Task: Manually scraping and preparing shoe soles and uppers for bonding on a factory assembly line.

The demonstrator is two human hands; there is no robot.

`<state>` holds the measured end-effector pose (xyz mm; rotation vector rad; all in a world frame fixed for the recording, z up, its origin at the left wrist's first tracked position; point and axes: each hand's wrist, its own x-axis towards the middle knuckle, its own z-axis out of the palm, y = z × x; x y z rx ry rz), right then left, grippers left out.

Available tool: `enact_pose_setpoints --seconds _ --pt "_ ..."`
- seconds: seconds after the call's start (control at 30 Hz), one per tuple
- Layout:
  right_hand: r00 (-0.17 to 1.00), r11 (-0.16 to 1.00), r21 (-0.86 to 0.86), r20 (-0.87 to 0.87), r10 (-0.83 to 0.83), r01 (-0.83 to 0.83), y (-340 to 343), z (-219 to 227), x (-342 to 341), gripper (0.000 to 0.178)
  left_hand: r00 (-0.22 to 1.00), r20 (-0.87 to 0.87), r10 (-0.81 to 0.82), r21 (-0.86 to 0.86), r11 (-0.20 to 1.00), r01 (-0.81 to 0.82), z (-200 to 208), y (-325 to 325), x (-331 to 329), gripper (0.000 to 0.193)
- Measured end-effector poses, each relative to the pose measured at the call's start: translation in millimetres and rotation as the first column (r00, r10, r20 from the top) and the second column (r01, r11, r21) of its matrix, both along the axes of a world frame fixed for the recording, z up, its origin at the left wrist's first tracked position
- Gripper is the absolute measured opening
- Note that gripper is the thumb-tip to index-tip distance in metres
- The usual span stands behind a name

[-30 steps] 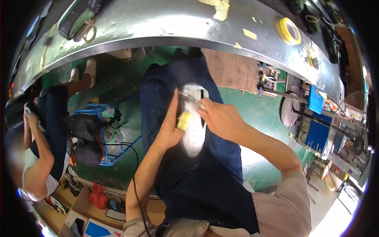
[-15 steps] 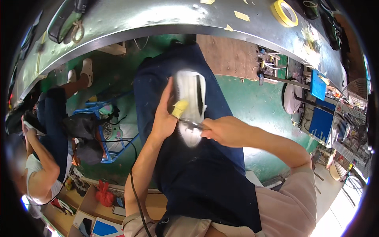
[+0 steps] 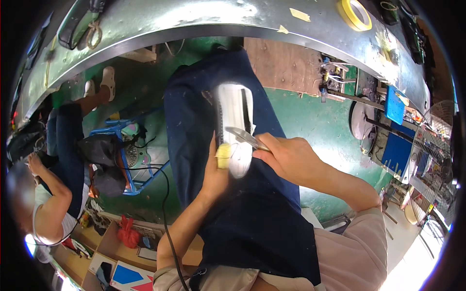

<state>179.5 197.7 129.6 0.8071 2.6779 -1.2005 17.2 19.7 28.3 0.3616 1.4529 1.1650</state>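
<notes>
In the head view, the only one here, you have a white shoe-shaped piece (image 3: 235,111) on your lap, its long way running from your knees toward your tummy. The dark blue cloth (image 3: 194,109) over your legs lies under it, so your lap works like a soft little table. Your left hand (image 3: 213,174) is closed on the piece's left side, low down near your tummy, likely so it can't slide or turn. Its fingers that go below are hidden, so I can't tell how far under they reach. A yellow wrap (image 3: 223,155) sits on your left thumb, maybe to save the skin, since the tool is so near. Your right hand (image 3: 291,155) is shut tight around the handle of a metal tool (image 3: 242,137), whose flat end lies across the white top. The yellow tape roll (image 3: 346,14) sits up on the metal bench (image 3: 145,31), well apart from your hands.
</notes>
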Motion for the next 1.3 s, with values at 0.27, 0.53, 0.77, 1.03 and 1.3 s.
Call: enact_pose_setpoints --seconds 0.27,0.53,0.77,1.03,1.3 --pt "0.969 0.962 0.141 0.111 0.219 -0.234 -1 -26 -21 0.022 0.984 -0.109 -0.141 0.048 0.988 0.146 -23 -8 -7 0.103" --pt "0.989 0.986 -0.099 -0.038 -0.14 0.136 -19 -59 -3 0.028 0.952 0.307 -0.004 -0.123 0.991 0.044 -25 4 -27 0.087" --pt "0.849 0.271 -0.858 0.294 -0.439 0.437 9 -44 23 0.057 0.95 -0.302 -0.078 0.12 0.986 0.118 12 6 -22 0.101" --pt "0.757 0.631 -0.621 -0.092 -0.647 0.465 22 -32 -5 0.035 0.957 0.24 0.161 -0.133 0.982 -0.132 -24 61 -57 0.077" --pt "0.938 0.759 -0.625 0.343 0.057 0.183 31 -28 -15 0.035 0.931 0.275 0.242 0.037 0.965 -0.261 -57 52 -47 0.066"
